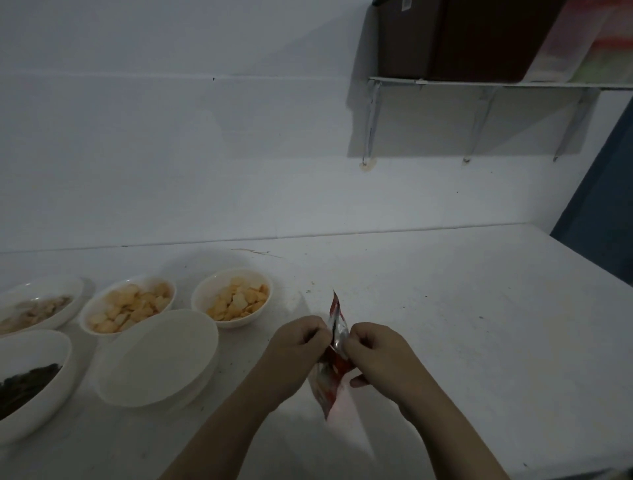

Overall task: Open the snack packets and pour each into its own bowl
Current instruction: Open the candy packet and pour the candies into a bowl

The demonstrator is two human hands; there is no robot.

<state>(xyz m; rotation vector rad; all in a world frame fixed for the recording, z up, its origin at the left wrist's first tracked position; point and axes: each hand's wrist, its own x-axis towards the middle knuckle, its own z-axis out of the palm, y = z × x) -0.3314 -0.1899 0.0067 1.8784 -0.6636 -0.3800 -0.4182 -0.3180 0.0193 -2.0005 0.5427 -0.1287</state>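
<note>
Red snack packet stands upright between left hand and right hand, both pinching its top edge

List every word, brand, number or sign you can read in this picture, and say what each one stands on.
None can be read.
Red and silver snack packet, pinched at its top by the left hand and the right hand: printing shows, but too blurred to read.
White label on the dark box on the shelf: too small and cut off by the frame edge.
</note>
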